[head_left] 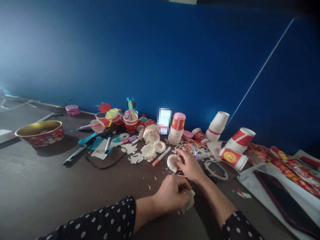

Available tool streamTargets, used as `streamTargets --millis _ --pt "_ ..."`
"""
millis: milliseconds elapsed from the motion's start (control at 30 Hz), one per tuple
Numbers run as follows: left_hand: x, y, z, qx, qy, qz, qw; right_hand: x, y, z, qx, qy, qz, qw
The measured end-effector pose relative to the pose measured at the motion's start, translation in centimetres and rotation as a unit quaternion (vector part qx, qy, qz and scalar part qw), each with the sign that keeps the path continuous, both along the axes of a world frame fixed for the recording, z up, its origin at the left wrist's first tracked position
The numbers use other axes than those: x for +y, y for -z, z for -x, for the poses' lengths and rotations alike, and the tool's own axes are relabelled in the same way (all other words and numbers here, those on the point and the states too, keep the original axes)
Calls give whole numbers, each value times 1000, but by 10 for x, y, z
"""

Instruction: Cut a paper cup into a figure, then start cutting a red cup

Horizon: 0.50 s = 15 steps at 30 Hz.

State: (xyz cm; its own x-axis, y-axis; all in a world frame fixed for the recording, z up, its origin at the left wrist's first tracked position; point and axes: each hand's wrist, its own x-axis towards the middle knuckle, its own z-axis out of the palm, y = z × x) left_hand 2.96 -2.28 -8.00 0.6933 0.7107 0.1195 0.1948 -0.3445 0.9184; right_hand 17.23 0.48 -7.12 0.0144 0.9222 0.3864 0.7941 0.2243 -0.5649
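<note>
My left hand (pixel 172 196) is curled closed near the table's front, gripping a white cut paper piece (pixel 188 202) that sticks out to its right. My right hand (pixel 189 165) reaches forward just beyond it, fingers pinched on a small white paper flower (pixel 172 162) made from a cut cup. Both sleeves are black with white dots. Similar white paper flowers (pixel 151 143) lie a little further back, beside an orange-capped marker (pixel 161 156). Small paper scraps are scattered round both hands.
A gold and red bowl (pixel 40 132) stands at the left. Decorated paper cups (pixel 117 120), a stack of cups (pixel 177 128), tipped red and white cups (pixel 235 146), markers (pixel 85 146), a tape roll (pixel 124 136), a ring (pixel 216 169) and a dark tablet (pixel 282 200) crowd the table below a blue wall.
</note>
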Motion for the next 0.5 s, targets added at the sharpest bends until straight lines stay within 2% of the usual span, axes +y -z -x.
streamTargets --millis 200,367,500 --pt "4 -1 -3 -61 -41 57 996 -6 -11 -8 125 70 8 990" --pt "10 2 -5 -108 -75 130 983 -19 -16 -9 252 133 7 958" --pt "13 4 -5 -137 -104 169 971 -38 -22 -4 324 144 3 935"
